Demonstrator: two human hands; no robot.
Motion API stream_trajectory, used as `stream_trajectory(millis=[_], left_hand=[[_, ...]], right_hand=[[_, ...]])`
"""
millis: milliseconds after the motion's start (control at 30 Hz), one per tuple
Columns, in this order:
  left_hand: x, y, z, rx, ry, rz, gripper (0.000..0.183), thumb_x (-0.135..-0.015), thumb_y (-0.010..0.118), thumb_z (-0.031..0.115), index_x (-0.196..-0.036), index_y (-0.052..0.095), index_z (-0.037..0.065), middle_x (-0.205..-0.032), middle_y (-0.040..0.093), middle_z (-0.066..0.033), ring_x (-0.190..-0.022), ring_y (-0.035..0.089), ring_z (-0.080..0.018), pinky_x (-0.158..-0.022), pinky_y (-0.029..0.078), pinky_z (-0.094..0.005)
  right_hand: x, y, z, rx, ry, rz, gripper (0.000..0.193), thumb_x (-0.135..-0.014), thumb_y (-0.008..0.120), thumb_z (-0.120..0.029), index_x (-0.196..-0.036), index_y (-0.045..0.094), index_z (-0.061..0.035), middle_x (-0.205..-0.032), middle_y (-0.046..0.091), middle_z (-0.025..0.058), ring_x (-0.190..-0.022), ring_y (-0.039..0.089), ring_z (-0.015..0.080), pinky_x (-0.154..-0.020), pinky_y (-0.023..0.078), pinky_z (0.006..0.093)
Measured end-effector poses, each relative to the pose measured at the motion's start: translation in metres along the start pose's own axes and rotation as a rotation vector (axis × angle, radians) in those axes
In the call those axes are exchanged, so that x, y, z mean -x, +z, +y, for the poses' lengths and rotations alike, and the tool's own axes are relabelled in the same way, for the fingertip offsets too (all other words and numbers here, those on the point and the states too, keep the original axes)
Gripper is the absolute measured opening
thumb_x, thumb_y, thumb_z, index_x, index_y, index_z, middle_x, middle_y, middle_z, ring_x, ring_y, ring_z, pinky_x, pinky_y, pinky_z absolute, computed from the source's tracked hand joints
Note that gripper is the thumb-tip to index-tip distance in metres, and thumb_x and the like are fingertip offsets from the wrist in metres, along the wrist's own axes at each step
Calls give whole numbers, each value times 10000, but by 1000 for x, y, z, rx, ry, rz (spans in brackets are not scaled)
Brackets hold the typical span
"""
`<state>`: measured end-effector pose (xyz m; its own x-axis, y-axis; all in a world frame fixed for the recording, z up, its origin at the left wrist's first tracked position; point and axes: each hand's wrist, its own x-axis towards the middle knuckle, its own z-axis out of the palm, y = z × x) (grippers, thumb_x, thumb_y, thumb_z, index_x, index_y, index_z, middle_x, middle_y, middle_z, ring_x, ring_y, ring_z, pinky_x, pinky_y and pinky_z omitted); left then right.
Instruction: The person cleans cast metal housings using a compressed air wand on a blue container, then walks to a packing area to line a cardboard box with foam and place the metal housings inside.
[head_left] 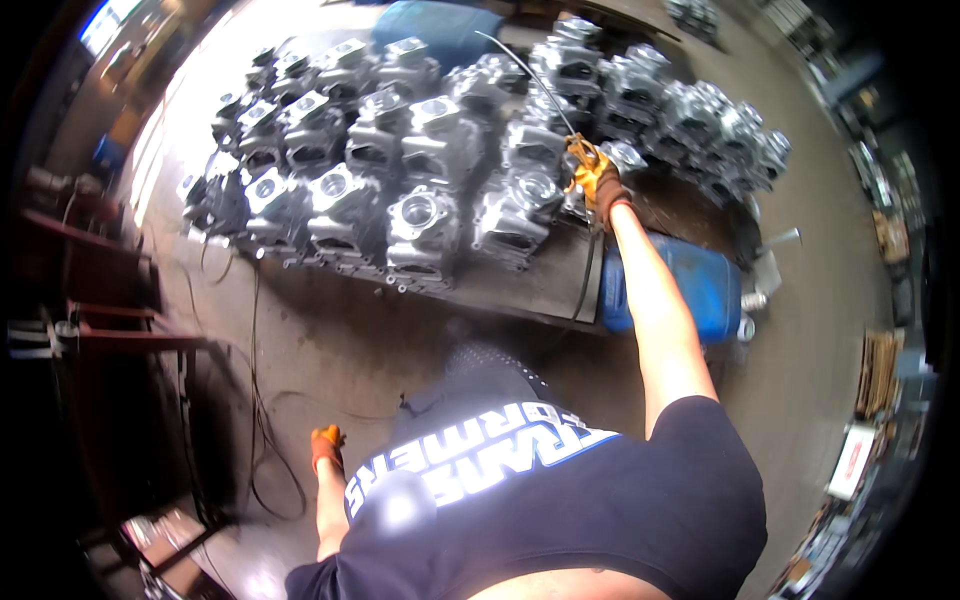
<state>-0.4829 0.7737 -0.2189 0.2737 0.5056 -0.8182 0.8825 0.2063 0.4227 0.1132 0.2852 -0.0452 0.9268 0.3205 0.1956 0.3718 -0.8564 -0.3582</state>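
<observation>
My right hand [592, 180], in an orange glove, is closed around an air blow gun whose long thin nozzle [540, 85] points away and to the left over the castings. From below that hand a dark hose [588, 275] runs down past the table edge. Silver metal castings [420, 225] with round and square openings stand in rows on the table; one casting [525, 205] is just left of my right hand. Low at my left side hangs my left hand [327, 445], also gloved in orange, its fingers curled with nothing visible in them.
The table [500, 290] shows its bare front edge. A blue plastic container [690, 285] stands to the right, under my right forearm. Loose cables [258, 400] lie on the floor at left, beside a reddish metal frame [110, 320]. Another blue container [435, 30] is behind the castings.
</observation>
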Motion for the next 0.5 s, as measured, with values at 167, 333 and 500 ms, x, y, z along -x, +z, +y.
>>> stream_trajectory(millis=[167, 333, 500], left_hand=[[27, 36, 60, 414, 42, 222, 273, -769, 626, 212, -1005, 605, 77, -916, 641, -87, -827, 603, -196, -726, 469, -326], [33, 75, 28, 273, 127, 460, 281, -763, 614, 155, -1000, 626, 3, -775, 658, -99, -667, 601, -157, -605, 467, -286], [121, 123, -23, 191, -388, 504, 254, -735, 628, 167, -975, 659, 89, -802, 668, -80, -719, 618, -177, -653, 487, -326]], right_hand=[[-1, 43, -25, 21, 4, -42, 322, -881, 553, -273, -1129, 590, -71, -1094, 630, 72, -1000, 591, 213, -846, 473, 319], [3, 46, -21, 33, -74, -68, 336, -873, 575, -286, -1098, 598, -37, -1055, 636, 101, -957, 602, 232, -822, 483, 329], [-32, 8, -29, 36, -252, -3, 358, -865, 597, -300, -1066, 606, -4, -1016, 642, 129, -914, 613, 251, -799, 494, 339]])
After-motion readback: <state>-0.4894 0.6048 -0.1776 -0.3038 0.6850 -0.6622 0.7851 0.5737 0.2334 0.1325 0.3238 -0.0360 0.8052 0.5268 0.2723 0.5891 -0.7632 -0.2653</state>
